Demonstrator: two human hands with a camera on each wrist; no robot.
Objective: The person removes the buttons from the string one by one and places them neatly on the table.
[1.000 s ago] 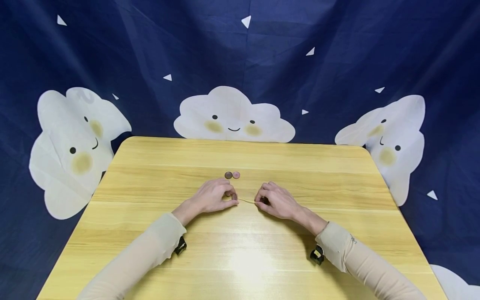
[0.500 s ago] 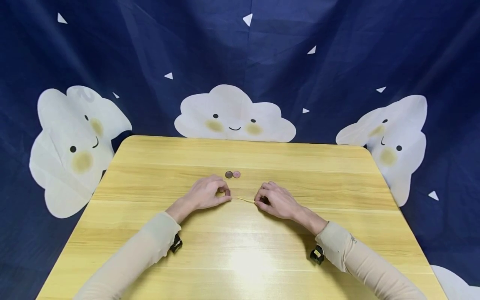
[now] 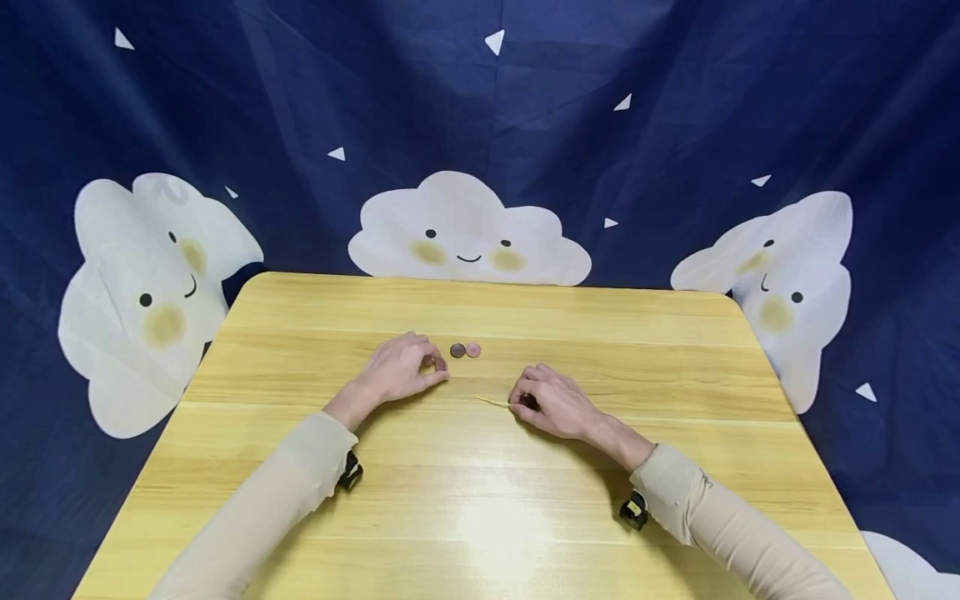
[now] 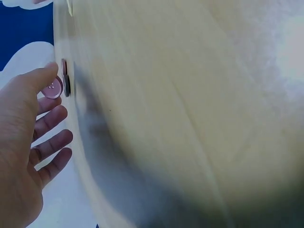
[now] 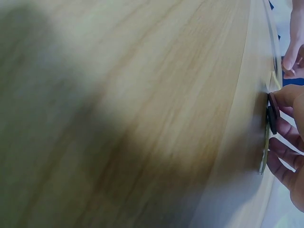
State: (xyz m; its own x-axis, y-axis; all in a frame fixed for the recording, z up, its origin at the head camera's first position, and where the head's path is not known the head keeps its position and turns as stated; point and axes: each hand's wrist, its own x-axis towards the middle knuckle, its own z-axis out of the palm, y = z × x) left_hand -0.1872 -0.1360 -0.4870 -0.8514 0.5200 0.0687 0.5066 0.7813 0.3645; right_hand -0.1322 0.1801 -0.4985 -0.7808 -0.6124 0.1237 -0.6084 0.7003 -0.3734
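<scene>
Thumb and forefinger of my left hand [image 3: 397,368] pinch a reddish-pink button [image 4: 53,88] with small holes, above the table's left-centre part. Its other fingers are spread in the left wrist view. My right hand [image 3: 553,402] rests near the table's middle and grips a thin yellow cord [image 3: 492,402] along with a brown button [image 5: 274,103] and a darker one [image 5: 271,119]. One end of the cord sticks out to the left of the fingertips. Just right of my left hand, a dark brown button [image 3: 457,351] and a pink button [image 3: 473,351] lie side by side.
The wooden table [image 3: 360,308] has light yellow grain and rounded far corners. A dark blue curtain [image 3: 420,92] with white clouds hangs behind it. Bright glare lies on the front part of the tabletop.
My left hand has drawn away from the cord's end, leftward and toward the far side, with its button still pinched. My right hand has stayed in place.
</scene>
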